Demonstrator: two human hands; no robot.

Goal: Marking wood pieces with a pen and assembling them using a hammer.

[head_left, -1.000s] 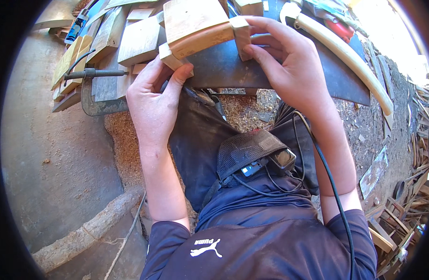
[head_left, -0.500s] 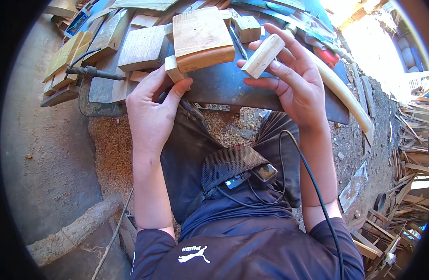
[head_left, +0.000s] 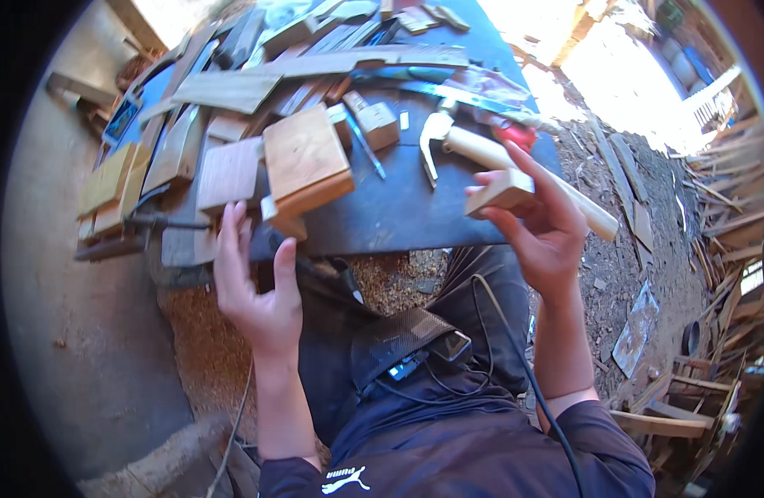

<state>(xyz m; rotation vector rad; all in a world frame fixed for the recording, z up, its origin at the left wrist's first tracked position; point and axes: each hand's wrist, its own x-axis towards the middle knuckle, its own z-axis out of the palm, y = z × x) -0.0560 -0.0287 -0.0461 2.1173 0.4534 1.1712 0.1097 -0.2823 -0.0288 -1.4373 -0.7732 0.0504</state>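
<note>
My left hand is open, its fingers and thumb spread just below the near edge of the table. Above its thumb, a thick brown wooden block rests with smaller wood pieces under its near side. In my right hand is a small wooden block, gripped between thumb and fingers over the table's right part. A claw hammer with a pale wooden handle lies just beyond that hand. Between the brown block and the hammer lies a thin blue pen-like tool.
Boards and wood offcuts crowd the left and back of the dark table. A metal clamp sits at its left edge. Something red lies by the hammer handle. Scrap wood is heaped at the right; a cable crosses my lap.
My left hand has let go of the small pale piece at the brown block and drawn back. My right hand has moved rightward and turned its block. More of the table shows.
</note>
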